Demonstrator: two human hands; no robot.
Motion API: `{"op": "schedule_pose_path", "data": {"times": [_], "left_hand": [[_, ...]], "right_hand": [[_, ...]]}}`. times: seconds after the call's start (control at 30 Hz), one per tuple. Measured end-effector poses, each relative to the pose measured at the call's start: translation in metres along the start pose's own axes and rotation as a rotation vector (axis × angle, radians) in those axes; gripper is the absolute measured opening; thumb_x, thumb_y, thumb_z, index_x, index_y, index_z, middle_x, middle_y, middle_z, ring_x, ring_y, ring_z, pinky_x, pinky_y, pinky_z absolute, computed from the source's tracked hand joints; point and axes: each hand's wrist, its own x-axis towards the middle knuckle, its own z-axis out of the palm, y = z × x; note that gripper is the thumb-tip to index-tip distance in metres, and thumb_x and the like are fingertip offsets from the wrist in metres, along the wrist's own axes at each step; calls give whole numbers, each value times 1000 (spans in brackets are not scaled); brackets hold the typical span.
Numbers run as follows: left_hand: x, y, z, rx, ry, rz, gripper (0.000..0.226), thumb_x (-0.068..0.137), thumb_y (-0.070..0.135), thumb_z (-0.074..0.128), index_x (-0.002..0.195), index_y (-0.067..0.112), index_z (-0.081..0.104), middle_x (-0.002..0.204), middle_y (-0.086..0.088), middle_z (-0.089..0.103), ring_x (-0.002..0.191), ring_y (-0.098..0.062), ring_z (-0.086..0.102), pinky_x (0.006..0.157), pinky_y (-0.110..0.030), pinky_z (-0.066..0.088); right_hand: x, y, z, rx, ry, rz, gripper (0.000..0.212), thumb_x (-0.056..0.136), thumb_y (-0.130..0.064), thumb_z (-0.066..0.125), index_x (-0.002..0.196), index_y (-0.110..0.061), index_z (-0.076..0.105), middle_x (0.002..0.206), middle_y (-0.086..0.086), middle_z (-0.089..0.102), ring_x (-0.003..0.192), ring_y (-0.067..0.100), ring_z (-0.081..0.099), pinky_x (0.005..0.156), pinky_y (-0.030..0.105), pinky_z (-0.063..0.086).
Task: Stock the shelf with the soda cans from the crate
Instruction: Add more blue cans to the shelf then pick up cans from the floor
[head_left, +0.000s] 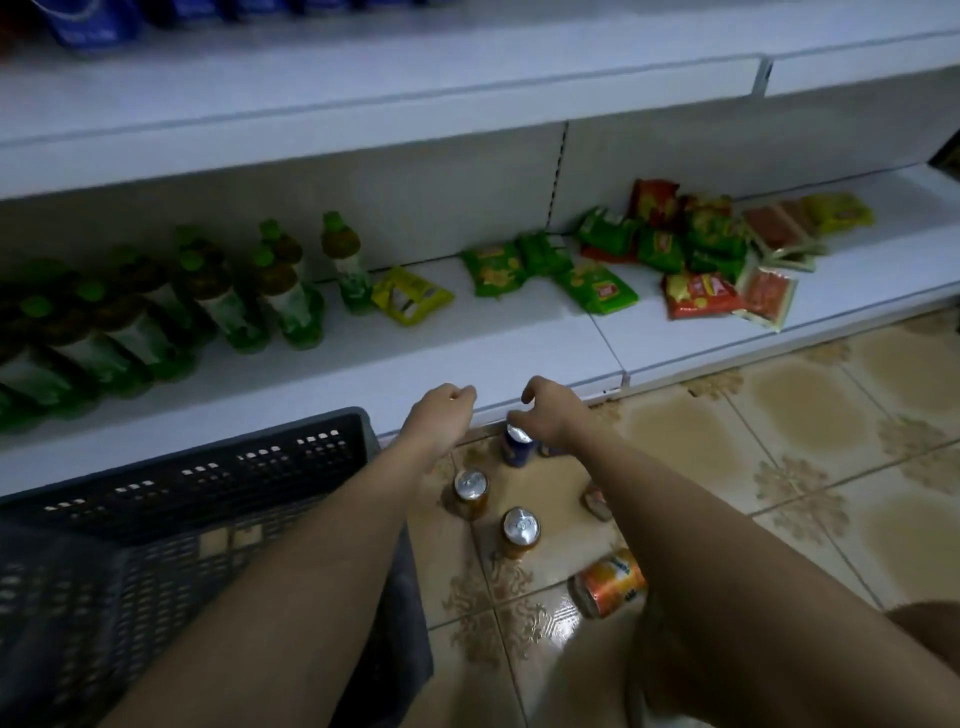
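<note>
Nearest the camera, a dark perforated plastic crate (197, 499) is sitting on the patterned glossy floor tiles (810, 431) at the left, and an orange aluminium soda can (610, 582) is lying on its side beside it. Two more orange cans, one nearer (520, 531) and one farther (471, 491), are standing upright on the tiles. Just beyond, the right hand (550, 410) is hovering over an upright blue soda can (517, 444), fingers curled downward above its rim; whether they are touching it, I cannot tell. The left hand (441, 410) is hanging beside it, loosely curled and holding nothing. Past both hands, the white bottom shelf (467, 332) is lying bare in front, with green-capped bottles (280, 291) to the left and snack packets (691, 249) to the right. The picking-up step seems to be starting; next, the fingers would need to close round the blue can and lift it onto that bare stretch
</note>
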Motion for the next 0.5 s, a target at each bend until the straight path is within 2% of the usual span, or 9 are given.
{"op": "schedule_pose_path", "data": {"times": [0.07, 0.17, 0.23, 0.37, 0.5], "left_hand": [[26, -12, 26, 19, -32, -40, 33, 101, 39, 35, 96, 14, 56, 101, -6, 57, 90, -21, 51, 77, -32, 38], [65, -30, 62, 40, -53, -80, 34, 98, 38, 40, 103, 13, 63, 107, -7, 61, 101, -27, 56, 83, -33, 42], [89, -42, 82, 48, -90, -86, 34, 98, 34, 41, 103, 12, 66, 98, -4, 61, 94, -24, 56, 74, -31, 40], [125, -61, 114, 26, -123, -122, 29, 98, 28, 40, 80, 13, 58, 80, -6, 59, 76, -21, 52, 61, -30, 35], [144, -74, 134, -19, -140, -162, 33, 97, 24, 43, 65, 16, 48, 67, -3, 50, 66, -18, 44, 58, -30, 30]], "right_hand": [[25, 25, 22, 37, -24, 52, 42, 92, -34, 61, 120, -6, 50, 123, 18, 58, 106, 33, 59, 84, 38, 47], [62, 55, 54, 56, -43, 106, 54, 90, -37, 64, 127, -4, 44, 131, 19, 51, 113, 36, 56, 90, 41, 47], [85, 69, 73, 57, -33, 135, 60, 87, -39, 67, 128, -5, 40, 133, 17, 46, 115, 37, 54, 93, 45, 47], [122, 85, 108, 55, 52, 178, 70, 83, -44, 70, 129, -5, 34, 134, 15, 41, 115, 38, 55, 88, 44, 45], [144, 94, 135, 118, 114, 130, 61, 85, -34, 70, 127, -6, 37, 131, 15, 40, 111, 41, 55, 81, 43, 44]]}}
